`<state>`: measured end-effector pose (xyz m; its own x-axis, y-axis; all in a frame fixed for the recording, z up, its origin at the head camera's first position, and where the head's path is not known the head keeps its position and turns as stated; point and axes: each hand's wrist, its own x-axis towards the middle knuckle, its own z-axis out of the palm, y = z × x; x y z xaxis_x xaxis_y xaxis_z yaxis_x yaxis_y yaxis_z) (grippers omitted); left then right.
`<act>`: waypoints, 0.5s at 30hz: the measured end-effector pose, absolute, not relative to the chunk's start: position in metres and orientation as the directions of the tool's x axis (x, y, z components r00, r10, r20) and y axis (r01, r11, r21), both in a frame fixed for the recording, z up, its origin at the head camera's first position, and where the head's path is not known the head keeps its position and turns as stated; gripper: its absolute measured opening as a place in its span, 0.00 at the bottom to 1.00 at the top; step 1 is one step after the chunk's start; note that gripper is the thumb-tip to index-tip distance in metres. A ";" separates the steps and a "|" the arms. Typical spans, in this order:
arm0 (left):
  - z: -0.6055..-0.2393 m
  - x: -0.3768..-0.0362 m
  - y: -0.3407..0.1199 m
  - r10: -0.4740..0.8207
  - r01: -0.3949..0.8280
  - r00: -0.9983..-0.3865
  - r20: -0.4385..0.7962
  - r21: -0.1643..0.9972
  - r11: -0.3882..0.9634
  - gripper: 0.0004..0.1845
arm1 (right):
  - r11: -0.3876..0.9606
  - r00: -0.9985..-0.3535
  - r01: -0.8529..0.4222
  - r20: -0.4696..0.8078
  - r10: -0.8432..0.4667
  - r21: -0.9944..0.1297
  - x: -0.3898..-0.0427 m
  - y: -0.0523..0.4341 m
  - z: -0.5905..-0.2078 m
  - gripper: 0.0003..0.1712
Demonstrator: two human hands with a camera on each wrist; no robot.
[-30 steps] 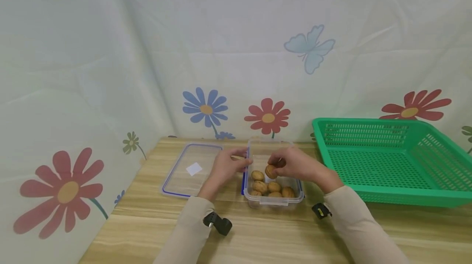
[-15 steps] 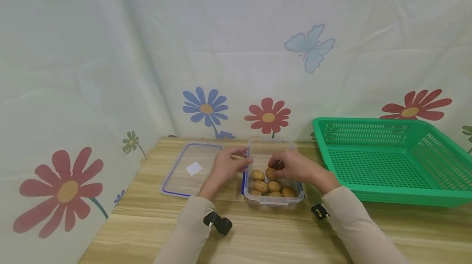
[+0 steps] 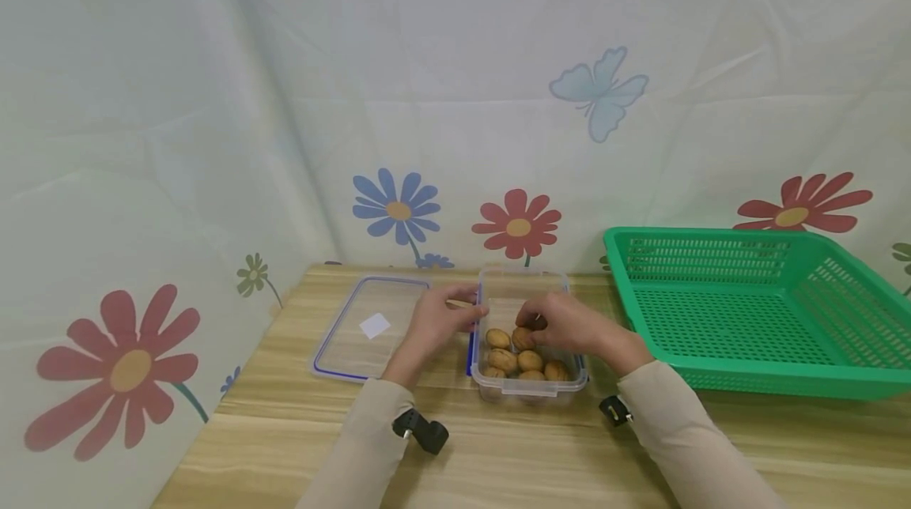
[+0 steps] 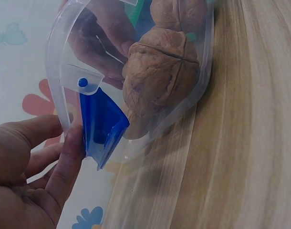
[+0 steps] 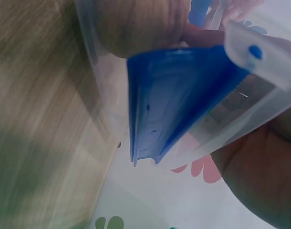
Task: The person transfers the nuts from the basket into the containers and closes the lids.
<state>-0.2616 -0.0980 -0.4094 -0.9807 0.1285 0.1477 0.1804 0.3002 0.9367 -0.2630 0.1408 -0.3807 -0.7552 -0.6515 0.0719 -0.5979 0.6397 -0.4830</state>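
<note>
Two hands meet over a wooden worktop [image 3: 498,454] backed by a flowered cloth. Largest on it is the green basket [image 3: 754,311], standing at the right, well apart from the rest. Left of centre lies a clear lid [image 3: 366,327] with a blue seal, flat on the wood. Just right of it sits the clear plastic container [image 3: 530,386], holding several walnuts. The left hand [image 3: 436,325] rests against the container's left wall, fingers loosely curved beside the blue latch [image 4: 103,126]. The right hand [image 3: 569,323] reaches into the container from the right, fingertips pinching a walnut [image 3: 523,337] among the others.
</note>
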 end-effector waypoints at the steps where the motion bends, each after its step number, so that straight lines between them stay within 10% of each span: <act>1: -0.409 -0.262 -0.098 0.129 0.182 -0.980 0.149 0.936 0.303 0.25 | 0.636 -0.749 -0.608 0.076 -0.658 -0.475 -0.263 0.141 -0.381 0.08; 15: -0.410 -0.262 -0.098 0.127 0.168 -0.983 0.134 0.936 0.309 0.25 | 0.646 -0.746 -0.621 0.080 -0.662 -0.444 -0.264 0.140 -0.382 0.08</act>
<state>-0.2618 -0.0977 -0.4102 -0.9827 0.1273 0.1345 0.1682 0.3095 0.9359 -0.2637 0.1404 -0.3824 -0.7455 -0.6617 0.0801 -0.6211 0.6460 -0.4438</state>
